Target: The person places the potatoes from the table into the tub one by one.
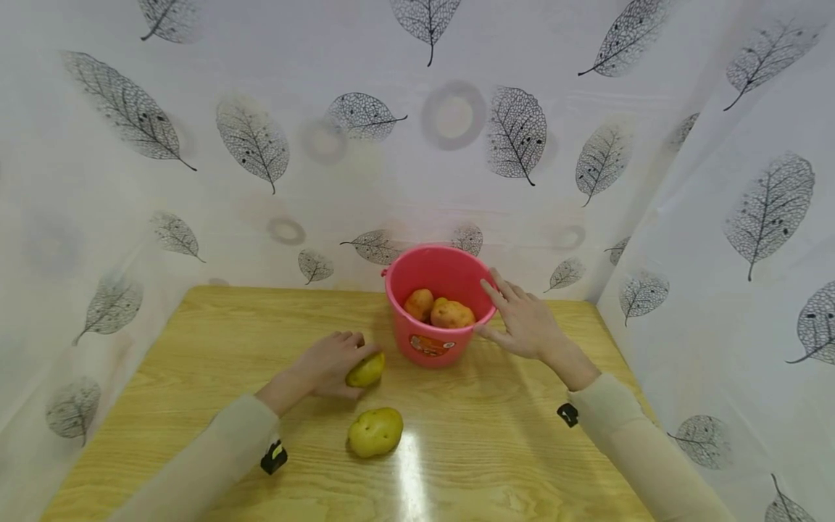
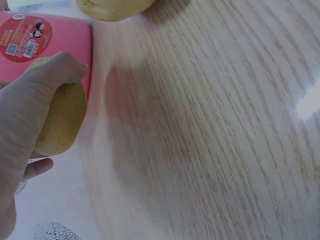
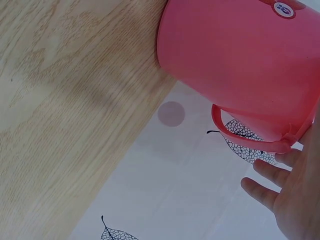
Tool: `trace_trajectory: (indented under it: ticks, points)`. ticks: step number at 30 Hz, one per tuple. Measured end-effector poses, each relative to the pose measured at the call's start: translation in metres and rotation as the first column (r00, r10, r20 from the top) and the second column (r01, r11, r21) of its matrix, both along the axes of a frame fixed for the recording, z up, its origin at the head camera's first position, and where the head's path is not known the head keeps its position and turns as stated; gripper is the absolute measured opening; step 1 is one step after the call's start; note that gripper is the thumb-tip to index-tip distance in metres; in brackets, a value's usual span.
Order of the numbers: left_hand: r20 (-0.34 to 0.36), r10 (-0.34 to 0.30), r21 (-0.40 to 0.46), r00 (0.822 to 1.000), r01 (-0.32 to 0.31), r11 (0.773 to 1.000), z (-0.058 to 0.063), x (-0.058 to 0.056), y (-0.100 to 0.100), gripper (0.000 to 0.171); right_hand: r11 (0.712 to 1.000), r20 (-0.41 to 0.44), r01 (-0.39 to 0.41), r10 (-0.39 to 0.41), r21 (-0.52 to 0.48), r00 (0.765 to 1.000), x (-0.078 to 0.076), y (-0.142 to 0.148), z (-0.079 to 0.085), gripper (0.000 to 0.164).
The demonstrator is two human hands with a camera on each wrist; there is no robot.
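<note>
In the head view, my left hand point(image 1: 333, 362) grips a yellow potato point(image 1: 367, 370), left of the pink bucket point(image 1: 430, 346). The left wrist view shows my thumb lying over that potato point(image 2: 65, 120), with the bucket wall point(image 2: 70, 40) behind it. A second yellow potato point(image 1: 375, 433) lies on the table nearer to me. Inside the bucket are an orange-brown potato point(image 1: 419, 304) and another potato point(image 1: 452, 314) beside it. My right hand point(image 1: 527, 322) touches the bucket's right rim with its fingers spread and mostly straight. Its fingers point(image 3: 272, 172) appear near the bucket handle point(image 3: 250, 142) in the right wrist view.
The wood-grain table point(image 1: 261, 319) runs back to a white sheet with leaf prints point(image 1: 365, 174), which also hangs at both sides. The bucket stands near the table's back edge. A bright reflection shows on the table in front.
</note>
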State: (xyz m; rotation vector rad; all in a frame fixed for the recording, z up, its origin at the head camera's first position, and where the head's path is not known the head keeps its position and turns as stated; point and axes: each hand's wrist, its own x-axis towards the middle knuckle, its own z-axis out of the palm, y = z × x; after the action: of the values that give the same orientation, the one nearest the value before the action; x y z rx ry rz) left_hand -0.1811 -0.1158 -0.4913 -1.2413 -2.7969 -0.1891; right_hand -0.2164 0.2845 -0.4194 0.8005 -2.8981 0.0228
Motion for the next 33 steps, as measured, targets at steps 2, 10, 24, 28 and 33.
trace_trajectory:
  ticks: [2, 10, 24, 28, 33]
  points:
    - [0.004, 0.011, 0.016, 1.000, -0.011, 1.000, 0.001, 0.001, 0.000, 0.071, 1.000, 0.001, -0.003, 0.003, -0.007, 1.000, 0.000, 0.000, 0.000, 0.094]
    - [-0.020, 0.030, 0.101, 0.999, -0.028, 0.994, 0.017, -0.001, 0.001, 0.071, 1.000, 0.008, -0.011, 0.011, -0.011, 1.000, 0.001, 0.001, -0.001, 0.095]
    - [-0.095, 0.036, 0.186, 0.995, -0.018, 0.982, 0.053, -0.009, 0.006, 0.078, 1.000, 0.026, 0.001, -0.001, -0.012, 1.000, 0.002, -0.001, 0.002, 0.093]
    - [-0.118, 0.029, 0.211, 0.993, -0.003, 0.977, 0.062, -0.013, 0.006, 0.079, 1.000, 0.020, 0.003, -0.003, -0.007, 1.000, 0.003, -0.001, 0.003, 0.093]
    - [-0.150, 0.025, 0.216, 0.988, 0.009, 0.976, 0.075, -0.017, 0.008, 0.081, 1.000, 0.015, 0.000, 0.000, -0.014, 1.000, 0.004, -0.003, 0.005, 0.092]
